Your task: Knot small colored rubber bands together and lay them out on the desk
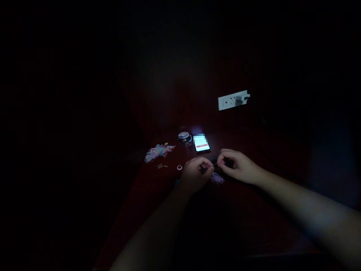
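Evidently, the care here lies in the fingertips: the left hand (197, 171) and the right hand (235, 163) each make a narrow thumb-and-forefinger pinch, and the two pinches nearly meet around a thin strand (215, 165), too small and dim to identify. It sits between the two hands, beside the purple heap (217, 178) on the dark table (158, 195). To work it well, I would keep both grips light, pull evenly from the two sides, and stay low over the table, so that a slip costs little — in this gloom a dropped piece could be hard to find. Turning the strand toward the glow of the phone (202, 143) should help too. As for numbers, I count two hands, one strand between them as far as I can tell, one phone, one round container (184, 138), one pale ring (179, 167), and one wall socket (228, 101) with one plug (242, 98). There are two heaps — the purple one and the mixed-colour heap (159, 152) — whose pieces overlap too densely to count. A few slivers (160, 166) lie near the latter, their exact number unclear.
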### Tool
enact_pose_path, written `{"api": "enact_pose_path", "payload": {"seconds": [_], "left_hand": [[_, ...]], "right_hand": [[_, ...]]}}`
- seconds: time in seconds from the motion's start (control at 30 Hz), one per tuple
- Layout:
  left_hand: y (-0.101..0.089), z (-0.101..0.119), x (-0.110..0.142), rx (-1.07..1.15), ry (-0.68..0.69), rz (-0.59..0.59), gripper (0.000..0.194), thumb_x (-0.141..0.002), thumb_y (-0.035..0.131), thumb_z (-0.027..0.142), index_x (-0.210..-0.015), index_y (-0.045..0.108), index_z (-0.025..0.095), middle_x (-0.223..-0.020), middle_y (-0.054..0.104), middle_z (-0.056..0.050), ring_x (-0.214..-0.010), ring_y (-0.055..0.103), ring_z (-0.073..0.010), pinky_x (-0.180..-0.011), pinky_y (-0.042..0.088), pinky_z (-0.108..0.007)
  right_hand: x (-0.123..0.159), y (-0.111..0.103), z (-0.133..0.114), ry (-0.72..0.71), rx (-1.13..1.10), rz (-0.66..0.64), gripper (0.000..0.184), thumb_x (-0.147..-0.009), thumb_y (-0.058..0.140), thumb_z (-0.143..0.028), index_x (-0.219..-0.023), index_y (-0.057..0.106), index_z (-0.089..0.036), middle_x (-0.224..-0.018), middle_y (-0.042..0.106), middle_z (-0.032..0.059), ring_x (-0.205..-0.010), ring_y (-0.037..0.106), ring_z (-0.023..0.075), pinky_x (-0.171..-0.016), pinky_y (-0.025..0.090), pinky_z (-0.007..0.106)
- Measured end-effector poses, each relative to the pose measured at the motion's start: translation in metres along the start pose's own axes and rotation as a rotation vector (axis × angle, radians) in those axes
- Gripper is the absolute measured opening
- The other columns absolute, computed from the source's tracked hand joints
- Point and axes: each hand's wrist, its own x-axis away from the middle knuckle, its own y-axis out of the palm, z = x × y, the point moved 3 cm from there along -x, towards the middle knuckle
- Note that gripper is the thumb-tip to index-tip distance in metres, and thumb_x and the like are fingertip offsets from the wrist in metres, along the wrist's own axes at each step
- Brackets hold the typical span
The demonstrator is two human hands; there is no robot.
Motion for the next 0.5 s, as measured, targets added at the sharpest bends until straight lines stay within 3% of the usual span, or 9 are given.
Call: {"api": "enact_pose_path", "payload": {"seconds": [0.5], "left_hand": [[0.0019,-0.0023,0.0005,0.031,0.009,-0.006,0.004,-0.077,0.067,0.02,-0.08,0.069,0.02,-0.079,0.071,0.001,-0.066,0.061,-0.0111,-0.065,0.05,-0.023]], "right_hand": [[0.0009,0.0011,0.0005,0.001,-0.021,-0.003,0.005,-0.079,0.059,-0.016,-0.081,0.063,-0.018,-0.076,0.059,0.0021,-0.07,0.056,0.0151,-0.064,0.045,0.028]]}}
